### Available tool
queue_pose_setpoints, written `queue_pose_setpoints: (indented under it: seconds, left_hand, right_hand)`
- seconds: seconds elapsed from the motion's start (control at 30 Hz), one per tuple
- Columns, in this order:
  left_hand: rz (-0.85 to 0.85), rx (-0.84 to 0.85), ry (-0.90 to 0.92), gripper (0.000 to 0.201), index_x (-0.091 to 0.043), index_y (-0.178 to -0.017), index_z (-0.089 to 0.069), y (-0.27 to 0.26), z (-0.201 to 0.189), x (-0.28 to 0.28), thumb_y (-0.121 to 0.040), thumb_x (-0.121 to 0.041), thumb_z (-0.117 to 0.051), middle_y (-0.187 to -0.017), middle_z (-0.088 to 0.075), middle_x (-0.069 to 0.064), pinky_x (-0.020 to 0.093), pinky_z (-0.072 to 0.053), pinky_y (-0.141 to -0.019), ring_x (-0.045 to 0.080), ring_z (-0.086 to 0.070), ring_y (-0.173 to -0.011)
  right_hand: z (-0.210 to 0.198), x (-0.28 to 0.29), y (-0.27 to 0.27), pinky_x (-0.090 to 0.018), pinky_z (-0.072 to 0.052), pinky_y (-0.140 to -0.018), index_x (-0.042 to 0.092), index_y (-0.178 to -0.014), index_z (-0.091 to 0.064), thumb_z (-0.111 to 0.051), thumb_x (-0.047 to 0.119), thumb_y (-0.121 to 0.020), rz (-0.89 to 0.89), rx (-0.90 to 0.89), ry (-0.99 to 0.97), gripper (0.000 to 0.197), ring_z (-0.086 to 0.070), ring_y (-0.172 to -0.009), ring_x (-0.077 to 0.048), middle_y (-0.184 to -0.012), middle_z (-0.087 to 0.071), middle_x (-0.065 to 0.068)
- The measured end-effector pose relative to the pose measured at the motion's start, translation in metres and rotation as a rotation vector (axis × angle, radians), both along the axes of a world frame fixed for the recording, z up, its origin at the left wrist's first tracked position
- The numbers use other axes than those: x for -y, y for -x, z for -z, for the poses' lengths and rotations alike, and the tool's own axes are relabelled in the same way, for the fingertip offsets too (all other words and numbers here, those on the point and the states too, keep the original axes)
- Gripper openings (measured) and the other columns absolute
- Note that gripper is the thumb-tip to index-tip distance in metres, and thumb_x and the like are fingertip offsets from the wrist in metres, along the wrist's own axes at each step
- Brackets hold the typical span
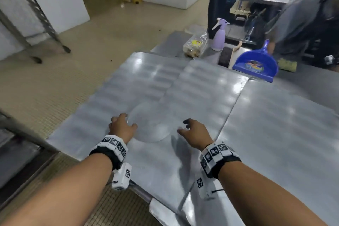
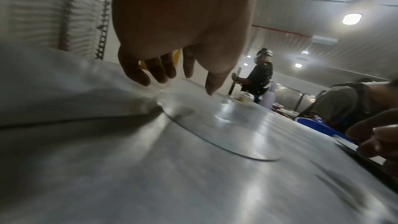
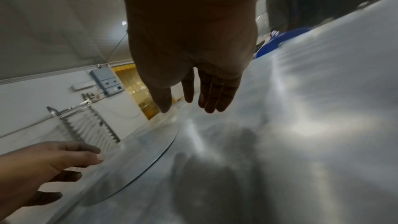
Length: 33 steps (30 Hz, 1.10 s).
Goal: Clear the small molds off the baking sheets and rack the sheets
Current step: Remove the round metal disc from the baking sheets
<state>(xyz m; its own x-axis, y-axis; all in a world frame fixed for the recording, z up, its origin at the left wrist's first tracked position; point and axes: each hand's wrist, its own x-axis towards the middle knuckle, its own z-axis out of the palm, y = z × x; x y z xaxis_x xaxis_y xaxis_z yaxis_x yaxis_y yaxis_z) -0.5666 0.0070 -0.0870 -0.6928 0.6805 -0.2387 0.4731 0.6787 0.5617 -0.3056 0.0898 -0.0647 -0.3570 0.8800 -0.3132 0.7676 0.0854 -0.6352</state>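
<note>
1. A steel bench (image 1: 275,134) carries several flat metal baking sheets (image 1: 146,82) lying side by side and partly overlapping, filling its top from the left edge across to the right.
2. A thin round metal disc (image 1: 152,124) lies flat on the sheets near the front edge of the bench, between the two hands.
3. The left hand (image 1: 122,126) reaches over the disc's left rim, its fingers loosely spread and bent downward. Whether the fingertips touch the rim cannot be told; they grip nothing.
4. The right hand (image 1: 194,134) hovers by the disc's right rim, fingers relaxed and slightly apart, holding nothing.
5. Both wrists wear bands with black-and-white square markers.
6. At the far edge of the bench stand a lilac spray bottle (image 1: 219,35) and a clear bag of food (image 1: 194,46), just beside each other.
7. A blue dustpan (image 1: 256,64) sits near the far right corner.
8. A metal rack (image 1: 27,14) stands on the floor to the left, well apart from the bench.
</note>
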Motion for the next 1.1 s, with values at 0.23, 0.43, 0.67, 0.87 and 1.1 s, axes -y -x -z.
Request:
queue_pose_setpoints:
  seconds: [0.23,0.43,0.67,0.87,1.1]
  left_hand:
    - [-0.062,0.263,-0.078,0.071,-0.006,-0.150,-0.041,0.029,0.016,0.000,-0.086,-0.012,-0.071,-0.128,-0.065,0.015,0.036,-0.044,-0.106,0.032,-0.059,-0.122]
    - [-0.068,0.542,-0.247,0.030,-0.005,-0.117,-0.071,0.037,0.010,-0.008,-0.090,0.004,-0.062,-0.087,-0.071,0.009,0.024,-0.050,-0.061,0.027,-0.064,-0.073]
    - [-0.011,0.723,-0.357,0.020,-0.011,-0.112,-0.072,0.045,-0.015,0.004,-0.095,-0.005,-0.064,-0.081,-0.061,0.012,0.031,-0.042,-0.064,0.022,-0.051,-0.069]
    - [-0.097,0.814,-0.521,0.024,-0.006,-0.094,-0.071,0.036,-0.051,0.001,-0.099,-0.004,-0.048,-0.086,-0.070,0.016,0.032,-0.053,-0.064,0.026,-0.062,-0.063]
    - [0.139,0.730,-0.485,0.028,-0.019,-0.094,-0.063,-0.008,-0.084,-0.023,-0.085,0.006,-0.070,-0.096,-0.064,0.013,0.034,-0.057,-0.066,0.025,-0.065,-0.076]
  right_hand:
    - [0.022,-0.010,0.054,-0.033,-0.044,-0.099,0.006,-0.143,-0.049,-0.070,0.034,-0.088,-0.034,0.051,0.029,0.065,-0.057,-0.124,-0.030,-0.135,-0.061,-0.016]
    - [0.035,-0.016,0.058,-0.035,-0.045,-0.077,0.008,-0.110,-0.058,-0.070,0.033,-0.087,0.037,-0.025,0.030,0.036,-0.062,-0.100,-0.033,-0.107,-0.067,-0.013]
    - [0.027,-0.013,0.043,-0.039,-0.052,-0.062,0.014,-0.093,-0.071,-0.066,0.032,-0.092,0.275,-0.484,0.163,0.018,-0.059,-0.059,-0.022,-0.065,-0.065,-0.001]
    - [-0.022,-0.012,0.041,-0.036,-0.053,-0.066,0.004,-0.090,-0.073,-0.048,-0.001,-0.092,0.413,-0.848,0.329,0.026,-0.065,-0.066,-0.026,-0.078,-0.072,-0.011]
    - [-0.050,-0.008,-0.014,-0.033,-0.055,-0.059,0.007,-0.098,-0.066,-0.067,0.007,-0.089,0.433,-0.817,0.143,0.009,-0.060,-0.065,-0.018,-0.087,-0.061,-0.009]
